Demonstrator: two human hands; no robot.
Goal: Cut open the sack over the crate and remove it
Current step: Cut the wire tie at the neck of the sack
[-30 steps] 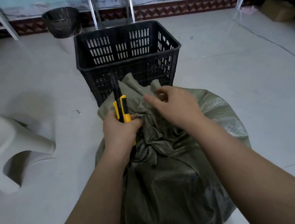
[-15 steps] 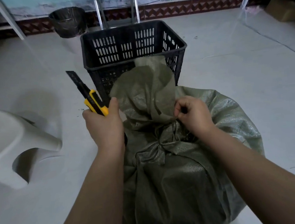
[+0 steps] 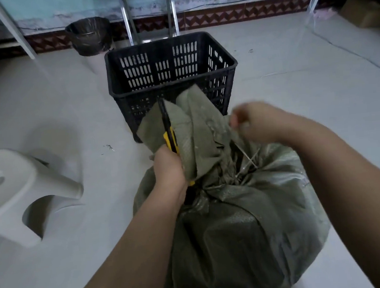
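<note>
The green woven sack (image 3: 232, 220) sits on the floor directly below the camera, bulging and tied at a bunched neck, its loose top flap standing up against the near wall of the black slatted crate (image 3: 171, 76) just behind it. Half a second ago the left hand (image 3: 169, 171) held the yellow-and-black utility knife (image 3: 168, 132) out to the left, clear of the cloth; now the hand is fisted around the handle with the blade pointing up and lying against the left side of the flap. The right hand (image 3: 256, 122), which had been pinching the neck, has lifted up and to the right — it is blurred, fingers curled closed, apparently pulling a thin pale string (image 3: 245, 152) that runs down to the knot, though the blur leaves the pinch itself unclear. The flap has sagged lower and no longer reaches above the crate's rim. Around this lies a pale grey floor (image 3: 306, 92) with thin cracks, a white plastic stool (image 3: 23, 188) tipped on its side at the left, and a dark lined bin (image 3: 88, 35) by the far wall — one sack, one crate, one knife, one stool, one bin, and a single cardboard box (image 3: 366, 13) in the far right corner.
</note>
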